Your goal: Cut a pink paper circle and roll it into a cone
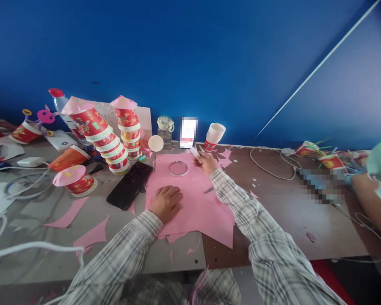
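My left hand [166,203] lies on the pink paper [193,207], fingers resting on the sheet. Farther forward, my right hand [207,163] is closed around a small white object [195,153]; its exact kind is unclear. Between the hands, toward the back of the sheet, lies a clear ring [178,168] that looks like a roll of tape. A thin, dark pointed item [208,190] rests on the paper beside my right sleeve. Just beyond my right hand stand white paper cups [216,133] nested in a red one.
Left of the paper lies a black phone [130,185]. Stacked red cups [109,146] with pink cone tops stand behind it, near a glass jar [165,131]. A lit phone [188,131] stands at the wall. Pink scraps [93,232] and cables surround these. Another person's arm [373,199] is at right.
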A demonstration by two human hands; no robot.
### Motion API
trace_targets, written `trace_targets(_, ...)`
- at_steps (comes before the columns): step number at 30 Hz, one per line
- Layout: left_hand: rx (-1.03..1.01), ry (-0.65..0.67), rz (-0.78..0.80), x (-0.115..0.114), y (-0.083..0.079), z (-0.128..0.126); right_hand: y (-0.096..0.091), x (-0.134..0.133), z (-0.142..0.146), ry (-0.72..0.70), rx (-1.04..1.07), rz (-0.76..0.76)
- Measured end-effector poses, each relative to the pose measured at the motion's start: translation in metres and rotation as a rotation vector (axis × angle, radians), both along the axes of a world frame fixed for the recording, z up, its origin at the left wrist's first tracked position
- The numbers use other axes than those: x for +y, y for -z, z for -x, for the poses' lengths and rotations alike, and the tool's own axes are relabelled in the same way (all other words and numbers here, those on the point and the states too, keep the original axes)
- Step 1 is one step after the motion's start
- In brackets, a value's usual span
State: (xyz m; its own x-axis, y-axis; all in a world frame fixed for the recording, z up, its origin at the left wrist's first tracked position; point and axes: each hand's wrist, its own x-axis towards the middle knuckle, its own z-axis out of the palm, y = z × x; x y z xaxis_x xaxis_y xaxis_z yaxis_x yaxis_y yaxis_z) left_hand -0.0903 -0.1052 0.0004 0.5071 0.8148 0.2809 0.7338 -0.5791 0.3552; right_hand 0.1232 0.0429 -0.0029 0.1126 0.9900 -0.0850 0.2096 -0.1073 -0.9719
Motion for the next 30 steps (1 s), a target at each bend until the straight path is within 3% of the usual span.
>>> trace_targets(7, -0.013, -0.001, 0.010, 0.000, 0.001, 0.000, 0.004, 0.018, -0.007, 0.030, -0.393, -0.060)
trace_targets(16, -0.015, 0.002, 0.008, 0.000, 0.000, 0.001, -0.001, 0.041, 0.024, -0.101, -0.718, -0.131)
trace_targets(24, -0.023, 0.018, 0.001, -0.001, 0.002, 0.002, 0.002, 0.066, 0.035, -0.186, -0.884, -0.104)
trace_targets(30, -0.041, 0.032, -0.005, -0.001, 0.003, 0.002, -0.001, 0.062, 0.038, -0.326, -0.887, -0.126)
